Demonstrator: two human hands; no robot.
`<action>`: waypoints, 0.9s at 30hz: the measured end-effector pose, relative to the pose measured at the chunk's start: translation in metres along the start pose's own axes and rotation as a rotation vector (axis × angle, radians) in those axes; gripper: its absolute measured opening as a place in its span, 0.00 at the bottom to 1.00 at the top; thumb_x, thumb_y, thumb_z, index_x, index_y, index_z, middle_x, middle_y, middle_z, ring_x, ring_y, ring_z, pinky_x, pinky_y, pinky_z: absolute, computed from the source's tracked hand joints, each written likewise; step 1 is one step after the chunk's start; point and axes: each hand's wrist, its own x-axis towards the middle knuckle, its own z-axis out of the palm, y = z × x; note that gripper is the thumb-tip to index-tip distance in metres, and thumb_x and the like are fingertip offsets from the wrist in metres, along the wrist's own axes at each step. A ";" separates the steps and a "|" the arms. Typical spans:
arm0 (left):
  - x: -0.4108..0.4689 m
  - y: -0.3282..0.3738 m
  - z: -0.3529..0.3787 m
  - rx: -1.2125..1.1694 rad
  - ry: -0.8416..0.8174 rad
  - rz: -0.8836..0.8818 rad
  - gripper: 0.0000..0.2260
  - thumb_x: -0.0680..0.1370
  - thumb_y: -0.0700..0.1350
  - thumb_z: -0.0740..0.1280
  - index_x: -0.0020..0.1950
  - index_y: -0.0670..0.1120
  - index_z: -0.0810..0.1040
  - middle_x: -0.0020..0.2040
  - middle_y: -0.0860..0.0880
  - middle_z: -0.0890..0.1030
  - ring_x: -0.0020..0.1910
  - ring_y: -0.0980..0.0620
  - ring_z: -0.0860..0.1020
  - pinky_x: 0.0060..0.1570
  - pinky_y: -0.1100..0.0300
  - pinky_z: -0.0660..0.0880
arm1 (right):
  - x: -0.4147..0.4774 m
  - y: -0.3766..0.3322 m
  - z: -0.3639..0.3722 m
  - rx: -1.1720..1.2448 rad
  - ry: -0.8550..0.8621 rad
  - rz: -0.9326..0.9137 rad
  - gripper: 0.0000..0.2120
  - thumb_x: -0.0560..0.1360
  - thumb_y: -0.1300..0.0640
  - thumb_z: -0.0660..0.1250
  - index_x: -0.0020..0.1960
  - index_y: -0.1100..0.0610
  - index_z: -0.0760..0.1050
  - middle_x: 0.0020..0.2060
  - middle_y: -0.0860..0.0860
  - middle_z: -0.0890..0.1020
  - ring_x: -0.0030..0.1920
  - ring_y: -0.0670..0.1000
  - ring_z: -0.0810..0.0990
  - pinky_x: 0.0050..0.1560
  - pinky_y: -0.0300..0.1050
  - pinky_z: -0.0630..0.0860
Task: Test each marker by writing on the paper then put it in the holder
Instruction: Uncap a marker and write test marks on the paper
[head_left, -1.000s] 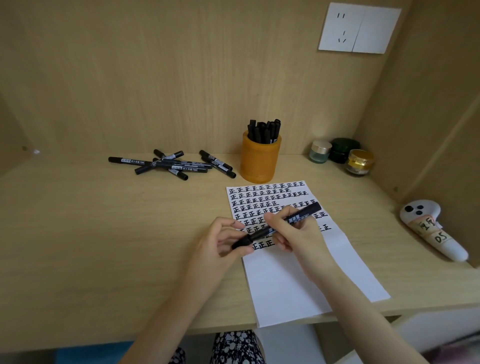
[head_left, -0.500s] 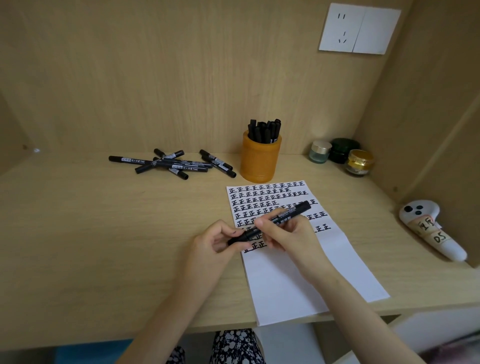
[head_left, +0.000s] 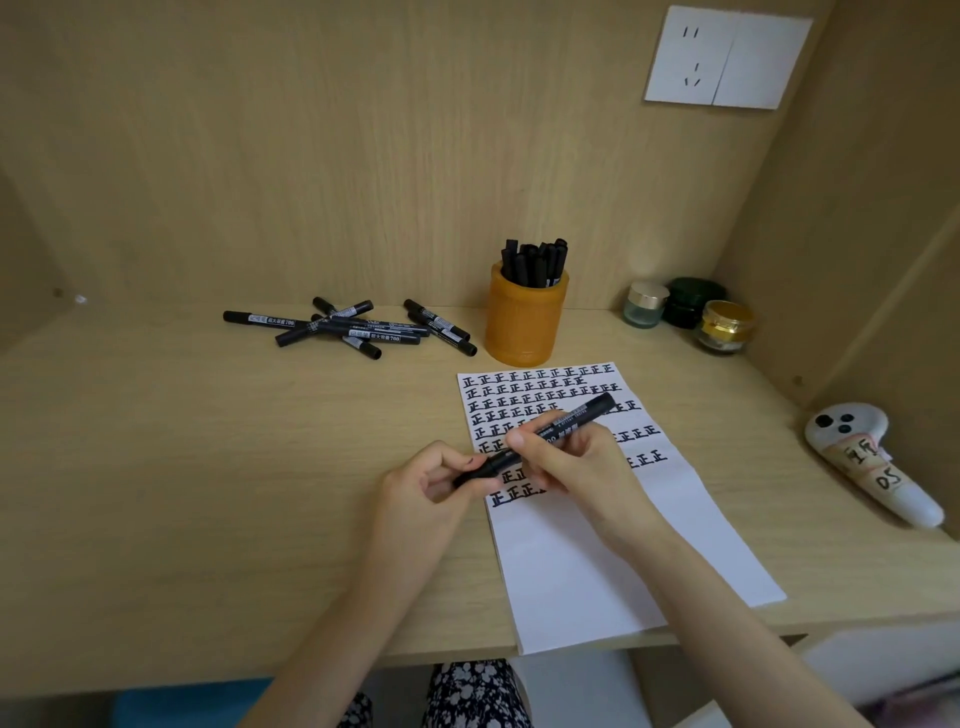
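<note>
**Marker held in both hands over the paper, holder behind.**

Marker (head_left: 582, 414): black and tilted, its low end near-left and its high end far-right, above the written rows. Left hand (head_left: 431, 483): pinches the low end between thumb and curled fingers. Right hand (head_left: 576, 467): closed round the barrel, thumb on top. Paper (head_left: 597, 545): flat on the desk (head_left: 208, 467), right of centre; far half filled with black characters, near half blank, near edge past the desk edge. Holder (head_left: 524, 327): orange, upright, just beyond the paper, packed with stowed markers (head_left: 535, 260). Loose markers (head_left: 353, 332): heaped left of the holder. Jars (head_left: 685, 312): three, far right. Controller (head_left: 872, 462): white, hand-labelled, by the right wall. Socket (head_left: 727, 57): back wall, upper right.
</note>
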 end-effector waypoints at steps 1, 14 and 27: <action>0.000 0.000 0.000 -0.002 0.000 0.000 0.07 0.66 0.34 0.75 0.40 0.38 0.79 0.41 0.56 0.84 0.43 0.63 0.82 0.44 0.74 0.73 | 0.001 0.000 -0.001 -0.004 -0.005 -0.001 0.05 0.74 0.65 0.68 0.40 0.60 0.77 0.23 0.50 0.70 0.25 0.46 0.66 0.27 0.34 0.64; 0.001 0.001 -0.003 0.037 -0.017 0.011 0.07 0.66 0.35 0.76 0.39 0.42 0.81 0.41 0.56 0.85 0.41 0.62 0.82 0.42 0.74 0.74 | -0.003 0.006 0.000 0.014 -0.017 -0.018 0.05 0.73 0.67 0.69 0.40 0.59 0.78 0.29 0.57 0.72 0.27 0.47 0.68 0.30 0.34 0.68; 0.002 0.006 -0.006 -0.036 -0.046 -0.051 0.08 0.66 0.35 0.76 0.41 0.43 0.81 0.41 0.55 0.85 0.43 0.59 0.83 0.44 0.71 0.76 | 0.001 0.011 -0.002 0.036 -0.045 0.012 0.02 0.72 0.62 0.70 0.42 0.59 0.78 0.26 0.49 0.75 0.27 0.45 0.70 0.31 0.35 0.68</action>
